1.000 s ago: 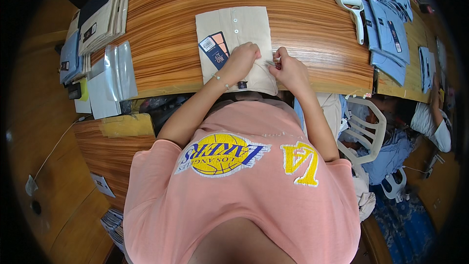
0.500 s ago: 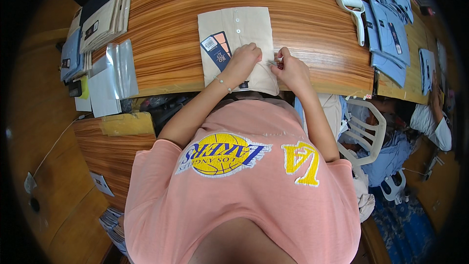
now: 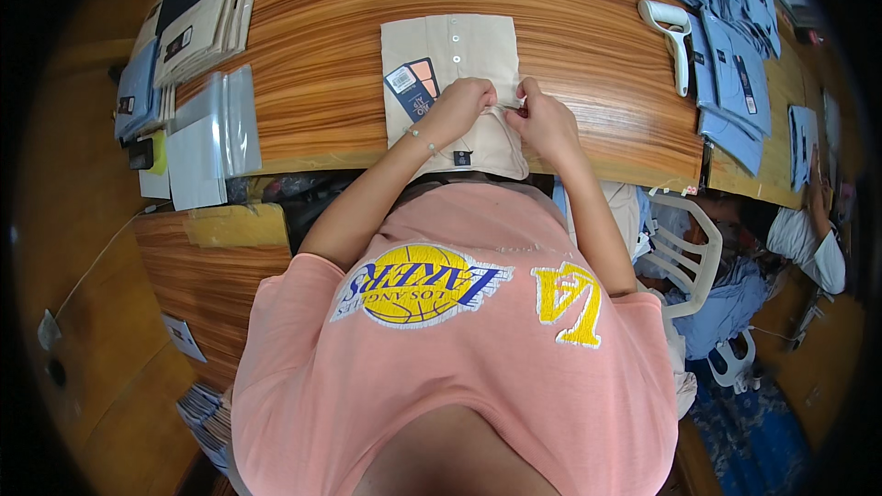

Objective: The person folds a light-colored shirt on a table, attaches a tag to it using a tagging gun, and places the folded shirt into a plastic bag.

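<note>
A folded beige shirt [image 3: 492,44] lies on the table in front of me, its button placket toward the far side. A dark blue hang tag [image 3: 411,90] rests on its left part, partly under my left hand [image 3: 462,108]. That hand is closed, pinching a raised bit of the shirt's fabric. At the shirt's right edge my right hand [image 3: 548,127] is closed around small thread snips [image 3: 516,111], mostly hidden by the fingers, with the metal tip pointing at the pinched fabric. Near the close edge of the shirt shows a small dark label [image 3: 462,158].
Clear plastic bags [image 3: 241,124] lie at the table's left edge, beside stacked beige garments [image 3: 207,32]. At the right are a white lint roller [image 3: 678,41] and folded blue shirts [image 3: 735,73]. A white plastic chair [image 3: 698,248] stands below; another person's arm [image 3: 816,193] shows far right.
My left hand has lifted a fold of the fabric, and the snips' tip has come up toward it. The small dark label is now more exposed. The view has shifted slightly.
</note>
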The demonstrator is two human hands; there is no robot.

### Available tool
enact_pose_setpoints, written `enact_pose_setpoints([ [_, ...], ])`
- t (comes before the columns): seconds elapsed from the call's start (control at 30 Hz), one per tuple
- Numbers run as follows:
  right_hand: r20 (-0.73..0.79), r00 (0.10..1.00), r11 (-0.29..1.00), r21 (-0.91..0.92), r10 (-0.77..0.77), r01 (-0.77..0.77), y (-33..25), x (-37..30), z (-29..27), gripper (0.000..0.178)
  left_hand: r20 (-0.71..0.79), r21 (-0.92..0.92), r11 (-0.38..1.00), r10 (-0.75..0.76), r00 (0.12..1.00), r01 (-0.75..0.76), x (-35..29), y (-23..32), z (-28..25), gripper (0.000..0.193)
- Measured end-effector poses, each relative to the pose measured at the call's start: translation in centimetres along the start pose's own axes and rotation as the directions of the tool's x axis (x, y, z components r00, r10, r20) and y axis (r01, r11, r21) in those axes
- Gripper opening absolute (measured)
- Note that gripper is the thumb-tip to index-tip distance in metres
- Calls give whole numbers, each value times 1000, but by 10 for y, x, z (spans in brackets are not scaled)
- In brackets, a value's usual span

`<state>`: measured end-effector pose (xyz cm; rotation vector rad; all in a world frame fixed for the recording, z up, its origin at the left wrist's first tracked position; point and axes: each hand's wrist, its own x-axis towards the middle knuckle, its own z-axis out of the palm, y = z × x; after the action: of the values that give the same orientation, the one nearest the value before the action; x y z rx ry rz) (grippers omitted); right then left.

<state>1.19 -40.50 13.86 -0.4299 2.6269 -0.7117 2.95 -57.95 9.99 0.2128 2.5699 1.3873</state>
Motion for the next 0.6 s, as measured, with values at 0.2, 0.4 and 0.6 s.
enact_pose_setpoints([
  [0.2,92,996,1000,-2,23,-23,1,10,-2,35,-6,-44,997,-71,997,71,0,0,1,13],
  [0.4,130,992,1000,11,-6,4,1,15,-1,34,-81,-1,1000,-9,997,9,-1,-2,4,14],
  [0.6,124,992,1000,14,-28,26,-3,15,-3,32,-80,18,999,-36,996,37,-2,3,4,14],
])
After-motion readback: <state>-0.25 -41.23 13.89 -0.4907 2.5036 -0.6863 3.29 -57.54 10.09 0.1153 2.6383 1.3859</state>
